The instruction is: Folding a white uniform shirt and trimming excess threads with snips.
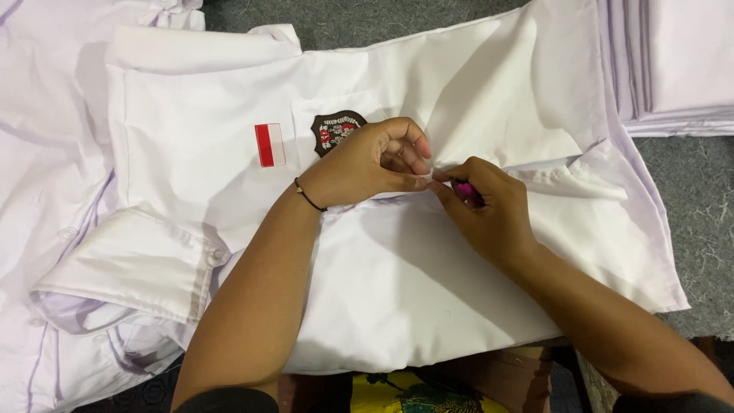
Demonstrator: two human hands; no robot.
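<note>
A white shirt (397, 268) lies spread in front of me on a grey surface. On its chest pocket are a red and white flag patch (269, 144) and a dark round badge (336, 130). My left hand (367, 160), with a thin black cord on the wrist, pinches the shirt's front edge at the middle. My right hand (482, 203) meets it fingertip to fingertip and holds a small pink tool (464, 190), mostly hidden in the fingers.
More white shirts (46, 191) lie loosely heaped at the left. A neat stack of folded white cloth (673, 69) stands at the upper right. Grey felt-like floor (696, 199) shows at the right and top. Yellow patterned cloth (397, 394) sits at the bottom edge.
</note>
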